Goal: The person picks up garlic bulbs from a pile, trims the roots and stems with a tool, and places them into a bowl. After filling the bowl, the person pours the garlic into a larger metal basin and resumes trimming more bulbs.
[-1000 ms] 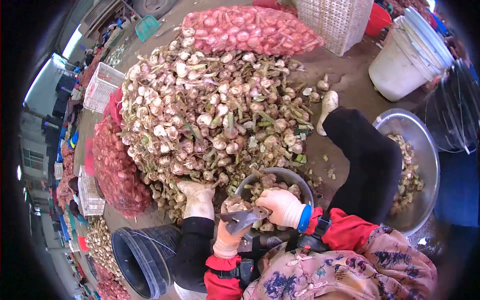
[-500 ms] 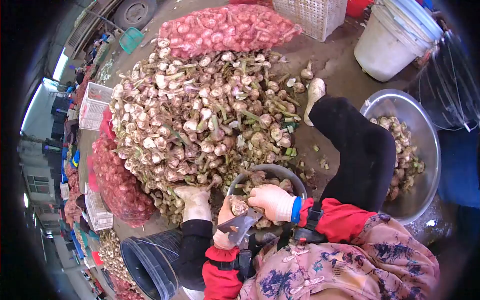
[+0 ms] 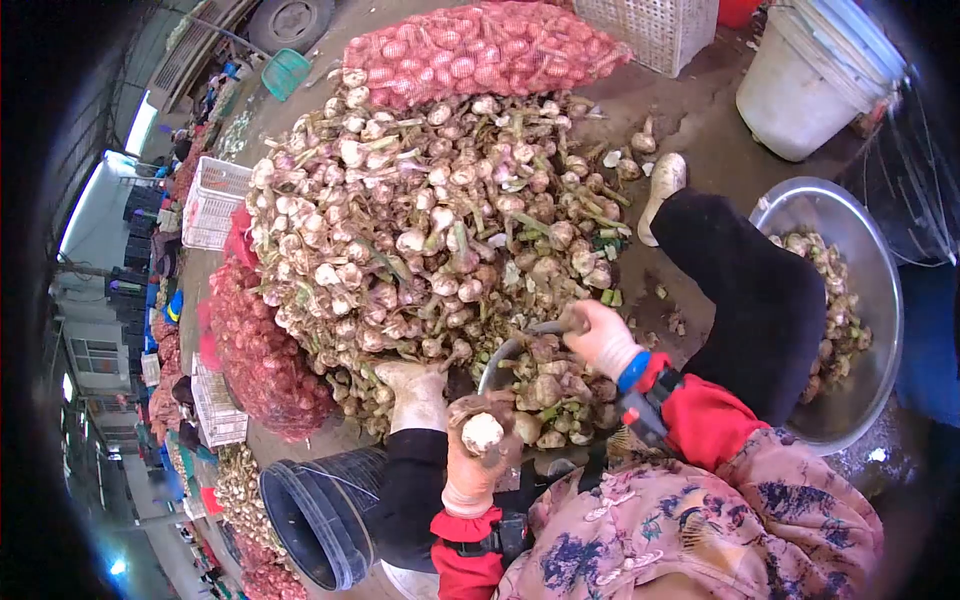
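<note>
My left hand (image 3: pixel 468 478), gloved, is closed around a garlic bulb (image 3: pixel 482 433) whose pale cut face points up at me. Over the far rim of a metal bowl (image 3: pixel 497 368), my gloved right hand (image 3: pixel 606 340) is closed. A narrow grey strip at its fingertips looks like the knife (image 3: pixel 546 328) seen nearly edge-on; the handle is hidden in the fingers. Inside the bowl, between my legs, lie several garlic bulbs (image 3: pixel 548 390) with stubs of stalk. Just beyond it spreads a large heap of garlic (image 3: pixel 400 230).
A large metal basin (image 3: pixel 880 300) with garlic stands right of my bent leg. At left are a tipped dark bucket (image 3: pixel 320 520) and a red mesh sack (image 3: pixel 260 350). Another full sack (image 3: pixel 480 55) lies behind the heap, and a white bucket (image 3: pixel 810 85) stands at back right.
My right hand has moved away from my left hand, up toward the bowl's far rim. The wide knife blade beside my left hand has gone from there. The bulb's cut face now shows.
</note>
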`<control>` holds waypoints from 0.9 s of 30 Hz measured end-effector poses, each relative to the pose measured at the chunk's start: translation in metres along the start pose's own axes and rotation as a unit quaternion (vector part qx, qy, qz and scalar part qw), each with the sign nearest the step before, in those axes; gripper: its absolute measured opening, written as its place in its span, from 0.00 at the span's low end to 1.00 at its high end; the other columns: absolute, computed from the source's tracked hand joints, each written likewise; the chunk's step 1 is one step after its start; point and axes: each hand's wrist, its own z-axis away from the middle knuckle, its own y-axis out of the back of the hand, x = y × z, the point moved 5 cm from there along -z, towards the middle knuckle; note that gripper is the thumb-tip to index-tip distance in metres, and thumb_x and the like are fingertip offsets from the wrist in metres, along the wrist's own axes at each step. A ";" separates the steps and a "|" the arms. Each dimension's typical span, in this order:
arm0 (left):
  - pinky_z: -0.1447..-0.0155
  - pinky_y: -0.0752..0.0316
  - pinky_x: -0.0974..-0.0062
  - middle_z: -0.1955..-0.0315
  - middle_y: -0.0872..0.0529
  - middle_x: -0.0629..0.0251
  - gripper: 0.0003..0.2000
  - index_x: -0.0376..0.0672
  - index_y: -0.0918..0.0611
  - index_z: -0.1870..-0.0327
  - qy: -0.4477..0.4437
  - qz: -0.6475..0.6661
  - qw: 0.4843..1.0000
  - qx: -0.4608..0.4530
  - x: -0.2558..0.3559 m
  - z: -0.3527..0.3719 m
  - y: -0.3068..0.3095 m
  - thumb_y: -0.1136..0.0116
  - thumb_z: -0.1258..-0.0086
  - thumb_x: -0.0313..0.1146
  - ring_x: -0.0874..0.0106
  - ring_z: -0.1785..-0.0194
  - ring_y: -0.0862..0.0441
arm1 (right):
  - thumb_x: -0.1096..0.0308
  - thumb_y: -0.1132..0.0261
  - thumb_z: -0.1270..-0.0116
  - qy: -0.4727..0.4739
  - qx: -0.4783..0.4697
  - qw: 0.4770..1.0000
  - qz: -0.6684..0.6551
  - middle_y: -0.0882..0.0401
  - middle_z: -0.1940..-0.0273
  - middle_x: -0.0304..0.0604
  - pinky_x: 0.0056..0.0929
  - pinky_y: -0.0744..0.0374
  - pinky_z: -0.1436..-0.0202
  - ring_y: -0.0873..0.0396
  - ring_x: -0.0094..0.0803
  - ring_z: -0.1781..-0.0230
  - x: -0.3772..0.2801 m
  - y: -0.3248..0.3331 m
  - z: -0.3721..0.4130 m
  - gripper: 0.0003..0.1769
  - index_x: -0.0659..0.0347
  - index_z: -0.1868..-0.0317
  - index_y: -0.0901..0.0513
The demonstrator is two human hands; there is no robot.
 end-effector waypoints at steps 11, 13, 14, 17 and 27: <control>0.44 0.25 0.61 0.53 0.19 0.63 0.17 0.42 0.25 0.44 0.061 0.375 0.909 0.173 -0.019 -0.012 0.011 0.42 0.34 0.31 0.64 0.53 0.20 | 0.74 0.36 0.51 0.267 -0.153 0.948 0.085 0.23 0.62 0.46 0.41 0.23 0.59 0.22 0.49 0.60 -0.066 -0.038 0.060 0.14 0.55 0.61 0.20; 0.45 0.26 0.60 0.56 0.18 0.62 0.18 0.41 0.23 0.47 0.110 0.397 0.895 0.170 -0.017 -0.010 -0.004 0.38 0.37 0.34 0.64 0.53 0.21 | 0.73 0.36 0.51 0.261 -0.150 0.950 0.084 0.24 0.62 0.46 0.41 0.23 0.58 0.23 0.49 0.59 -0.067 -0.041 0.057 0.13 0.55 0.61 0.20; 0.45 0.26 0.60 0.56 0.18 0.62 0.18 0.41 0.23 0.47 0.113 0.397 0.895 0.168 -0.020 -0.013 -0.010 0.38 0.37 0.34 0.64 0.53 0.21 | 0.74 0.36 0.52 0.285 -0.134 0.948 0.049 0.24 0.62 0.47 0.41 0.23 0.58 0.23 0.49 0.59 -0.067 -0.042 0.054 0.14 0.55 0.61 0.20; 0.52 0.24 0.65 0.53 0.19 0.64 0.20 0.40 0.25 0.46 0.080 0.458 0.883 0.067 -0.027 -0.016 -0.017 0.37 0.39 0.32 0.68 0.55 0.21 | 0.75 0.34 0.53 0.122 -0.129 0.982 0.058 0.21 0.60 0.49 0.35 0.23 0.55 0.22 0.44 0.59 0.001 -0.053 0.029 0.16 0.59 0.59 0.20; 0.56 0.27 0.75 0.61 0.18 0.62 0.15 0.39 0.25 0.50 0.131 -0.205 0.950 0.194 -0.093 -0.097 0.059 0.42 0.39 0.27 0.71 0.61 0.23 | 0.69 0.31 0.47 -0.176 -0.111 0.949 -0.235 0.17 0.62 0.39 0.26 0.23 0.55 0.21 0.26 0.63 0.032 -0.045 0.008 0.22 0.63 0.51 0.22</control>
